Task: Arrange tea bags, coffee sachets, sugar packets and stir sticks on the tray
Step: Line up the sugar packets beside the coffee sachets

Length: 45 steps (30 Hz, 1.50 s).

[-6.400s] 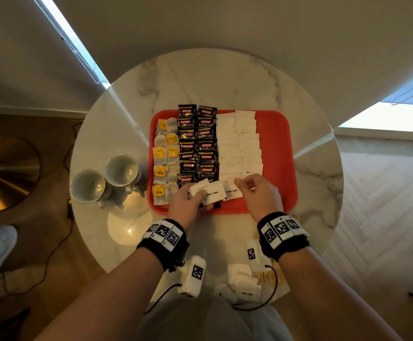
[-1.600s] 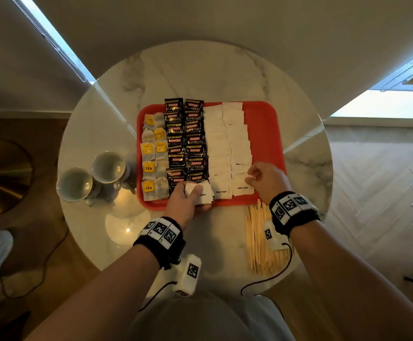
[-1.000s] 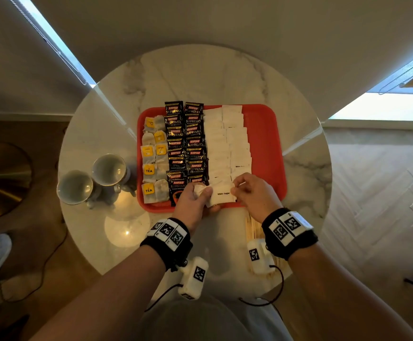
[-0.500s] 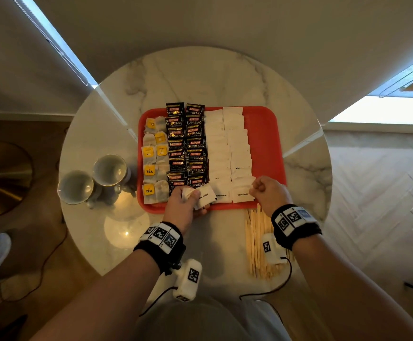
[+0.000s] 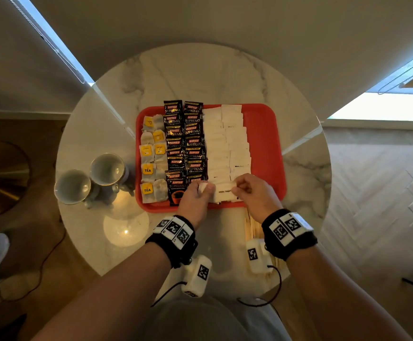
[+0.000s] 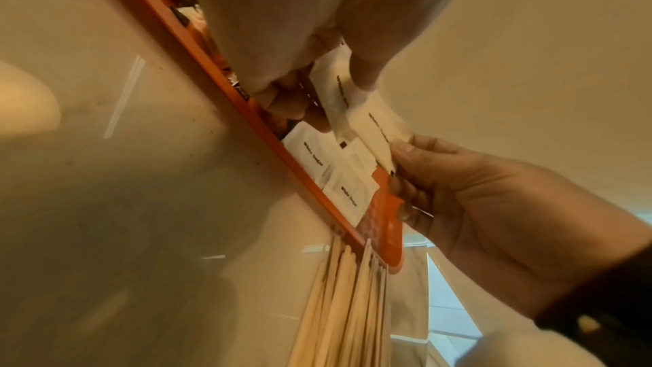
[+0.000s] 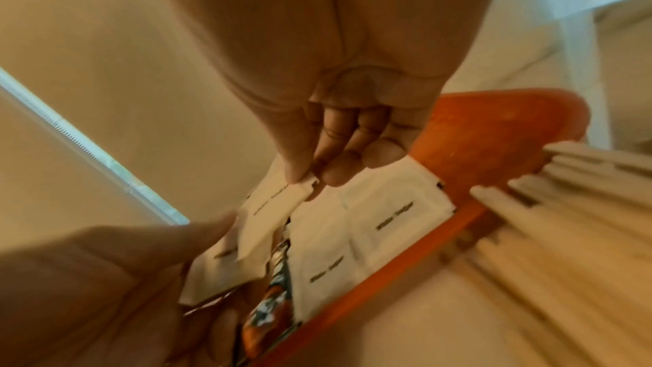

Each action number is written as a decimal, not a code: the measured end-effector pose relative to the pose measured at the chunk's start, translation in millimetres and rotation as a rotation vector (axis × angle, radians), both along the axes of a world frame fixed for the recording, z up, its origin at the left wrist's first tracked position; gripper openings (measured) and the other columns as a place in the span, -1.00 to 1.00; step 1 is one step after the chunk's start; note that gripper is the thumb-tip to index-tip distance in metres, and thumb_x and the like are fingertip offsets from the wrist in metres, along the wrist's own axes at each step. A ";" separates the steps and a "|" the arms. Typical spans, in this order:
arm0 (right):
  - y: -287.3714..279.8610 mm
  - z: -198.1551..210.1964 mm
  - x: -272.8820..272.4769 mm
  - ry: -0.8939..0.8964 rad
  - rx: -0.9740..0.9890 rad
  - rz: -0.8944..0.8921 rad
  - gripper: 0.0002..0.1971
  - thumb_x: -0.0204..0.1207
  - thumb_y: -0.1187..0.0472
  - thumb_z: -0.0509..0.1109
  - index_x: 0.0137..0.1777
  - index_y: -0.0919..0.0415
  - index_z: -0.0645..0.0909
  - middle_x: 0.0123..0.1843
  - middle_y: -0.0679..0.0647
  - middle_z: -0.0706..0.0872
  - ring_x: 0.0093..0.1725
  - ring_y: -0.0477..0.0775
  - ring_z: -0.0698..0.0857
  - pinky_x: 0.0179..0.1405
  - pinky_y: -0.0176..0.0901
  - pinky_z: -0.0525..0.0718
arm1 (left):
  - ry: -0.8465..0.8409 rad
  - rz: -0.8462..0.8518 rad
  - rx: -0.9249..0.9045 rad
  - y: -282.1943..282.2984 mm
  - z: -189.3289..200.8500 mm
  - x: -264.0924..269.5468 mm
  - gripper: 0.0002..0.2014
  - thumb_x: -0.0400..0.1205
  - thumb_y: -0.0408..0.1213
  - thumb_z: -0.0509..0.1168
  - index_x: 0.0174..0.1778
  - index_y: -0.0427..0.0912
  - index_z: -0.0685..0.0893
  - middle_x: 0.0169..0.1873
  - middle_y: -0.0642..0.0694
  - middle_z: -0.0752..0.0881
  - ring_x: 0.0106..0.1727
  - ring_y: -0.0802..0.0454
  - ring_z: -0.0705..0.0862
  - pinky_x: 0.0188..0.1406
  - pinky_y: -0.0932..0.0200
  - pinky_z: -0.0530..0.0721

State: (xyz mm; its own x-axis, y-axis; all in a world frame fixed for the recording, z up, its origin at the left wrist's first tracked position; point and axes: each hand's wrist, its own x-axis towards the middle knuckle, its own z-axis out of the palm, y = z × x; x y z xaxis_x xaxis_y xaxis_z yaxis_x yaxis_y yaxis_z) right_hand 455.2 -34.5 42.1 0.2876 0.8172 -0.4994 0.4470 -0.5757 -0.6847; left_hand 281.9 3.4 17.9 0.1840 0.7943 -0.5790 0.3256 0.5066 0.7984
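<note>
A red tray (image 5: pixel 264 134) holds tea bags (image 5: pixel 151 153) along its left side, black coffee sachets (image 5: pixel 184 143) in two columns, and white sugar packets (image 5: pixel 227 143) in two columns. Over the tray's near edge my left hand (image 5: pixel 204 189) grips a small stack of sugar packets (image 6: pixel 333 91). My right hand (image 5: pixel 237 190) pinches the end of the top sugar packet (image 6: pixel 379 130) of that stack between thumb and fingertips (image 7: pixel 331 175). Wooden stir sticks (image 5: pixel 252 225) lie on the table just in front of the tray, partly under my right wrist.
Two grey cups (image 5: pixel 73 185) (image 5: pixel 108 168) stand left of the tray on the round marble table (image 5: pixel 200 75). The tray's right strip is bare red. A lamp reflection (image 5: pixel 126 226) shows on the near left of the tabletop.
My right hand has moved left from the tray's near right part to the left hand's stack and now pinches a packet. The left hand has hardly moved.
</note>
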 end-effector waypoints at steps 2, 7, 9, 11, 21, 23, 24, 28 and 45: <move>-3.3 -2.4 14.4 -0.045 0.005 -0.043 -0.91 0.63 0.16 0.48 0.07 -0.02 0.69 -0.09 -0.10 0.75 -0.06 -0.09 0.72 -0.08 -0.23 0.63 | 0.068 -0.085 0.058 3.1 -2.0 2.8 -0.80 0.76 -0.17 0.26 0.23 -0.14 0.64 0.12 -0.07 0.72 0.17 -0.02 0.66 0.15 0.13 0.55; -10.9 -11.8 34.8 -0.199 -0.095 0.031 -0.92 0.65 0.12 0.45 0.00 -0.11 0.63 -0.16 -0.15 0.73 -0.14 -0.09 0.71 -0.19 -0.24 0.59 | 0.254 -0.219 0.164 8.3 -3.1 13.4 -0.80 0.73 -0.14 0.30 0.24 -0.07 0.63 0.03 -0.01 0.71 0.04 0.00 0.65 0.06 0.17 0.55; -11.0 -17.6 35.6 -0.257 -0.133 0.073 -0.92 0.64 0.06 0.44 -0.03 -0.16 0.60 -0.15 -0.12 0.73 -0.16 -0.04 0.72 -0.20 -0.18 0.62 | 0.322 -0.280 0.196 9.2 -5.5 17.5 -0.81 0.72 -0.11 0.31 0.20 -0.06 0.64 -0.02 -0.01 0.71 0.02 -0.02 0.65 0.09 0.14 0.59; -9.9 -19.6 35.5 -0.344 -0.171 0.127 -0.93 0.62 -0.01 0.44 -0.02 -0.15 0.59 -0.11 -0.09 0.73 -0.14 -0.01 0.72 -0.17 -0.12 0.67 | 0.411 -0.385 0.269 9.6 -8.8 20.5 -0.83 0.72 -0.12 0.29 0.17 -0.07 0.65 -0.01 -0.05 0.73 0.08 -0.08 0.65 0.19 0.01 0.62; -0.8 -15.4 9.4 -0.513 -0.078 0.324 -0.44 0.64 0.13 0.43 0.62 -0.02 0.41 0.58 0.06 0.39 0.49 0.18 0.47 0.36 0.01 0.61 | 0.656 -0.924 0.752 6.9 -23.0 17.2 -0.45 0.76 -0.26 0.21 0.69 0.00 0.29 0.67 -0.12 0.29 0.66 -0.19 0.25 0.61 -0.17 0.28; -1.7 -18.5 4.3 -0.512 -0.108 0.361 -0.47 0.69 0.16 0.35 0.64 -0.06 0.39 0.65 0.08 0.33 0.53 0.21 0.43 0.40 0.05 0.58 | 0.688 -1.020 0.757 6.3 -28.8 16.2 -0.41 0.78 -0.28 0.16 0.75 -0.02 0.16 0.74 -0.14 0.15 0.72 -0.19 0.15 0.69 -0.14 0.13; -2.6 -20.3 2.7 -0.510 -0.119 0.369 -0.47 0.71 0.17 0.32 0.66 -0.06 0.37 0.67 0.09 0.31 0.54 0.22 0.42 0.43 0.06 0.56 | 0.698 -1.036 0.753 6.2 -31.3 15.6 -0.40 0.79 -0.29 0.15 0.76 -0.04 0.13 0.75 -0.15 0.12 0.73 -0.19 0.12 0.71 -0.13 0.08; -2.5 -24.7 2.0 -0.517 -0.126 0.363 -0.47 0.75 0.19 0.27 0.69 -0.04 0.33 0.71 0.12 0.29 0.57 0.27 0.39 0.53 0.07 0.46 | 0.676 -1.011 0.767 5.9 -38.4 16.3 -0.40 0.78 -0.32 0.14 0.76 -0.10 0.14 0.76 -0.16 0.11 0.74 -0.19 0.12 0.71 -0.11 0.05; -8.6 -24.8 6.5 -0.488 -0.107 0.337 -0.49 0.71 0.14 0.35 0.65 -0.01 0.41 0.72 0.11 0.27 0.59 0.25 0.43 0.50 0.11 0.53 | 0.639 -0.933 0.822 9.4 -42.1 14.4 -0.54 0.65 -0.33 0.24 0.51 -0.21 0.56 0.58 -0.20 0.49 0.56 -0.24 0.49 0.57 -0.19 0.40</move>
